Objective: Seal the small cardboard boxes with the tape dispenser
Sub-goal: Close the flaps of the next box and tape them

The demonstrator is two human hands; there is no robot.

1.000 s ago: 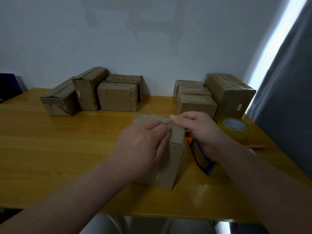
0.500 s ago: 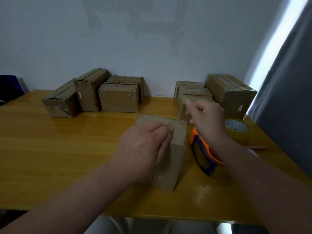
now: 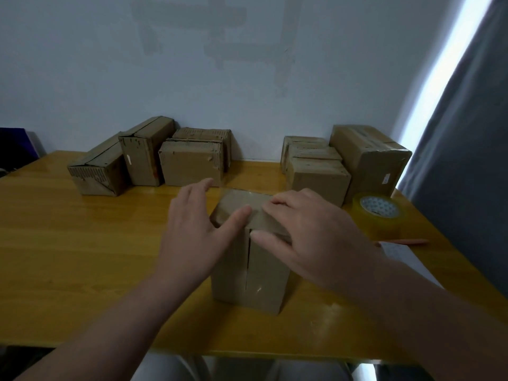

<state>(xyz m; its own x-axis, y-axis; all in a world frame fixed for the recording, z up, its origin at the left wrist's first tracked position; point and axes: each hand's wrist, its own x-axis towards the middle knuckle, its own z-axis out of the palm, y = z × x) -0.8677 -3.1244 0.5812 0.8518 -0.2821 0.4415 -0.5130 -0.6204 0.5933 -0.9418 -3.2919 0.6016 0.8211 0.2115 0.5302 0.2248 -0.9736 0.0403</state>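
Note:
A small brown cardboard box [image 3: 264, 273] stands in the middle of the wooden table [image 3: 82, 257], its front face showing an open vertical seam. My left hand [image 3: 198, 232] lies along the box's left side with straight fingers, the thumb touching the top edge. My right hand [image 3: 316, 237] rests over the top right of the box, fingers flat on the top and the thumb on the front face. Clear tape glints along the box's top. No tape dispenser shows in this view; my right forearm covers the spot beside the box.
Several small boxes [image 3: 189, 163] line the wall at back left. More boxes [image 3: 319, 177] and a larger box [image 3: 371, 158] stand at back right. A yellowish tape roll [image 3: 378, 213], a pencil [image 3: 404, 242] and white paper [image 3: 404, 257] lie right. A grey curtain [image 3: 467, 160] hangs beyond.
My right hand came back from the right onto the box top. The box has turned so its seamed face points at me. The orange and blue dispenser is now out of sight.

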